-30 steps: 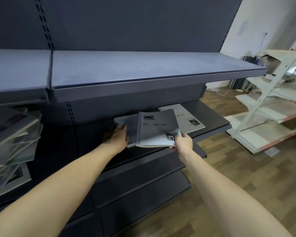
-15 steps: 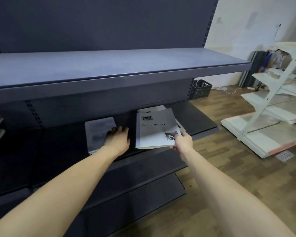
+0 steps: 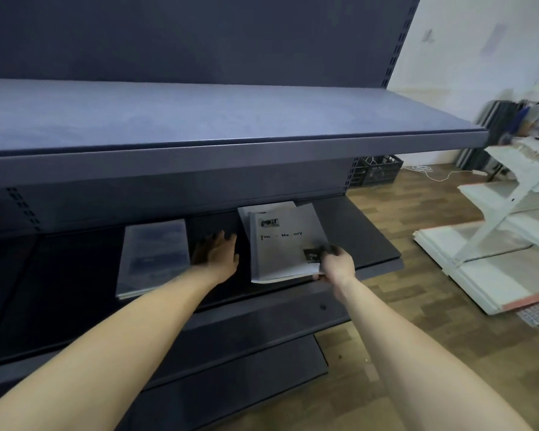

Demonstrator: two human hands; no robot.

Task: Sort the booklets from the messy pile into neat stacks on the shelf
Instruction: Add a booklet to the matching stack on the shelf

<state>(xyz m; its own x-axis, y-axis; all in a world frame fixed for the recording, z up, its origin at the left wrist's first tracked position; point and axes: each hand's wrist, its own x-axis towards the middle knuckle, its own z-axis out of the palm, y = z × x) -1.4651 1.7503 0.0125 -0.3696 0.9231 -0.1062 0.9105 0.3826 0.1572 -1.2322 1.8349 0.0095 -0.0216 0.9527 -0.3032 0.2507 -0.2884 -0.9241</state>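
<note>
Fingers point(image 3: 332, 251) of the right hand point(image 3: 336, 264) pinched the thin white paper booklet point(image 3: 282, 244) at its 5 o'clock corner, over another white booklet point(image 3: 265, 208) on the dark metal shelf point(image 3: 364, 241). It looked light and bendy, so holding a whole edge seemed safer. At 9 o'clock, the left hand point(image 3: 218, 255) lay flat with straight fingers beside a grey booklet point(image 3: 154, 255)

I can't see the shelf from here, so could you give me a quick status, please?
Left hand open, flat on shelf. Right hand gripping white booklet over its stack. Nothing in the way.
</note>
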